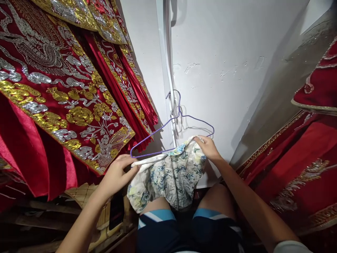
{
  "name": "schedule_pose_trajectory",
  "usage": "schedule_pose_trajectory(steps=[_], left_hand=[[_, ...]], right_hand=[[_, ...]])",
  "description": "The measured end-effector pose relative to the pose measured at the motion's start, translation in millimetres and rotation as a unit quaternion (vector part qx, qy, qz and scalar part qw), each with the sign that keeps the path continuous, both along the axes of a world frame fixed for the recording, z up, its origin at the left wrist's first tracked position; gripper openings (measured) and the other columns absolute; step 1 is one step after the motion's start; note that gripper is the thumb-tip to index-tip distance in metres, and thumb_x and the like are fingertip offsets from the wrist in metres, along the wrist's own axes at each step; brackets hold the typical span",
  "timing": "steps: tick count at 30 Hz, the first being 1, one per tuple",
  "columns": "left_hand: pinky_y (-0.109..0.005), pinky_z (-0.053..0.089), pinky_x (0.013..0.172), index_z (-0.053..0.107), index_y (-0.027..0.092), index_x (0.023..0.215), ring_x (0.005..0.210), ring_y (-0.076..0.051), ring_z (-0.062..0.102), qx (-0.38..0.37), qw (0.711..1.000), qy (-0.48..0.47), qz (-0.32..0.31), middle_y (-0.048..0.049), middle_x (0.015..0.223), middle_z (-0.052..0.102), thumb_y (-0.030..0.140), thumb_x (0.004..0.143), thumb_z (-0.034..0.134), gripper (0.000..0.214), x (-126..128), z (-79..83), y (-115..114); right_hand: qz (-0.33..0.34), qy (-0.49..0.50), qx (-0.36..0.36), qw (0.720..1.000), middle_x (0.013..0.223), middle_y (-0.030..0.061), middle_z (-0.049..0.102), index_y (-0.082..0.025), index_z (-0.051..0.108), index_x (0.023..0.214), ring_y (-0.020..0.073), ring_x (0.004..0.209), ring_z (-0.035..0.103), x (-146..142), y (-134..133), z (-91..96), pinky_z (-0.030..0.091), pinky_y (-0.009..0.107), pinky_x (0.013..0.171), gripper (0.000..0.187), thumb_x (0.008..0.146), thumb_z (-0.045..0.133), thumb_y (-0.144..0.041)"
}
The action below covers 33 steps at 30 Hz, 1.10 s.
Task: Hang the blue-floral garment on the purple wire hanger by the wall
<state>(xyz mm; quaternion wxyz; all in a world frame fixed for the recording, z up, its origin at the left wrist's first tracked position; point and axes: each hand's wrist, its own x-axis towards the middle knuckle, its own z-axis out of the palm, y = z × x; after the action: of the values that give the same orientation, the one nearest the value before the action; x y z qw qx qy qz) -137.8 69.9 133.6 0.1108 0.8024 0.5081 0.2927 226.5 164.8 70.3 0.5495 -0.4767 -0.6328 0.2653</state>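
dark shorts (155,230) with light blue and white bands are worn nearest the camera, cut off by the bottom edge. above them, a floral garment (173,179) is stretched between two hands, its top edge held up along the lower bar of a purple clothes hanger (180,112); whether it is hooked over the bar cannot be told. its left end is pinched by the left hand (121,174), some fingers hidden behind the cloth. its right end is gripped narrowly by the right hand (208,147). both forearms are extended forward from below. at lower left, a dark flat object (116,211) is seen against bamboo-like furniture (81,191), shadowed and hard to make out.
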Motion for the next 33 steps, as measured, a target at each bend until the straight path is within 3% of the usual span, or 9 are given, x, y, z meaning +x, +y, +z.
schedule_pose_trajectory(steps=[2, 5, 13, 16, 19, 24, 28, 30, 33], left_hand=[[-0.047, 0.043, 0.105, 0.071, 0.023, 0.084, 0.100, -0.028, 0.068, 0.034, 0.992, 0.120, -0.002, -0.0057, 0.096, 0.076, 0.044, 0.091, 0.050, 0.030, -2.6, -0.6, 5.1], [-0.054, 0.042, 0.107, 0.072, 0.024, 0.098, 0.120, -0.034, 0.064, 0.037, 0.980, 0.191, 0.049, -0.0107, 0.114, 0.075, 0.041, 0.095, 0.042, 0.034, -0.6, -8.3, 11.7], [-0.055, 0.040, 0.114, 0.061, 0.019, 0.132, 0.150, -0.036, 0.032, 0.096, 0.982, 0.121, 0.112, -0.0112, 0.149, 0.055, 0.036, 0.099, 0.033, 0.047, 19.3, 4.2, 17.8], [-0.050, 0.036, 0.118, 0.057, 0.020, 0.135, 0.150, -0.031, 0.033, 0.126, 0.988, 0.055, 0.076, -0.0086, 0.152, 0.052, 0.035, 0.100, 0.035, 0.044, 34.2, 18.0, 19.0], [-0.048, 0.036, 0.118, 0.061, 0.019, 0.120, 0.141, -0.029, 0.046, 0.143, 0.989, 0.023, 0.021, -0.0101, 0.149, 0.053, 0.033, 0.101, 0.036, 0.035, 52.3, 27.9, 28.7], [-0.039, 0.047, 0.096, 0.057, 0.019, 0.098, 0.109, -0.024, 0.061, 0.199, 0.979, -0.051, -0.012, -0.0097, 0.114, 0.064, 0.029, 0.096, 0.044, 0.017, 65.7, 28.9, 69.9], [-0.027, 0.044, 0.067, 0.055, 0.019, 0.102, 0.071, -0.015, 0.054, 0.185, 0.975, -0.121, 0.032, -0.0018, 0.089, 0.060, 0.032, 0.092, 0.054, 0.016, 65.4, 15.3, 90.3], [-0.026, 0.041, 0.063, 0.055, 0.020, 0.101, 0.065, -0.014, 0.051, 0.203, 0.969, -0.129, 0.062, -0.0001, 0.084, 0.060, 0.034, 0.090, 0.056, 0.018, 65.4, 7.9, 89.9], [-0.026, 0.041, 0.063, 0.057, 0.020, 0.092, 0.063, -0.013, 0.052, 0.248, 0.959, -0.112, 0.076, 0.0008, 0.079, 0.061, 0.034, 0.089, 0.058, 0.015, 65.6, 1.6, 84.0]], right_hand=[[-0.039, -0.025, 0.008, 0.999, 0.061, -0.0035, 0.038, -0.022, 0.043, 0.061, 0.0139, 0.060, 0.040, 10.6, -9.3, 3.1, 0.032, 0.027, 0.058, 0.040, 0.087, 0.059, -0.048], [-0.067, -0.064, 0.029, 0.995, 0.060, -0.0038, 0.026, -0.023, 0.033, 0.058, 0.0124, 0.058, 0.030, 21.5, -23.3, 11.4, 0.024, 0.028, 0.054, 0.043, 0.086, 0.058, -0.043], [-0.090, -0.075, 0.019, 0.993, 0.061, -0.0040, 0.023, -0.022, 0.029, 0.059, 0.0119, 0.058, 0.028, 23.0, -49.9, 29.8, 0.022, 0.029, 0.055, 0.043, 0.087, 0.058, -0.039], [-0.081, -0.090, -0.013, 0.993, 0.060, -0.0042, 0.030, -0.022, 0.036, 0.060, 0.0128, 0.059, 0.033, 16.9, -57.2, 26.2, 0.025, 0.028, 0.055, 0.040, 0.087, 0.060, -0.041], [-0.037, -0.102, -0.044, 0.993, 0.067, -0.0024, 0.054, -0.022, 0.056, 0.070, 0.0161, 0.067, 0.050, 9.6, -64.0, 20.2, 0.035, 0.026, 0.060, 0.025, 0.084, 0.063, -0.041], [0.009, -0.134, -0.040, 0.990, 0.070, -0.0021, 0.061, -0.024, 0.067, 0.090, 0.0177, 0.066, 0.054, 11.2, -76.3, 16.7, 0.041, 0.027, 0.061, 0.012, 0.081, 0.060, -0.029], [-0.009, -0.077, -0.008, 0.997, 0.070, -0.0036, 0.058, -0.025, 0.062, 0.126, 0.0141, 0.055, 0.046, 19.4, -84.1, 13.9, 0.039, 0.026, 0.055, 0.049, 0.078, 0.057, -0.021], [-0.055, -0.002, 0.018, 0.998, 0.074, -0.0037, 0.059, -0.025, 0.039, 0.152, 0.0138, 0.055, 0.048, 25.2, -84.5, 12.7, 0.041, 0.025, 0.054, 0.076, 0.079, 0.059, -0.024], [-0.143, 0.063, 0.048, 0.987, 0.076, -0.0029, 0.060, -0.022, 0.007, 0.163, 0.0152, 0.059, 0.052, 39.6, -75.3, 15.7, 0.044, 0.026, 0.056, 0.104, 0.078, 0.067, -0.029]])
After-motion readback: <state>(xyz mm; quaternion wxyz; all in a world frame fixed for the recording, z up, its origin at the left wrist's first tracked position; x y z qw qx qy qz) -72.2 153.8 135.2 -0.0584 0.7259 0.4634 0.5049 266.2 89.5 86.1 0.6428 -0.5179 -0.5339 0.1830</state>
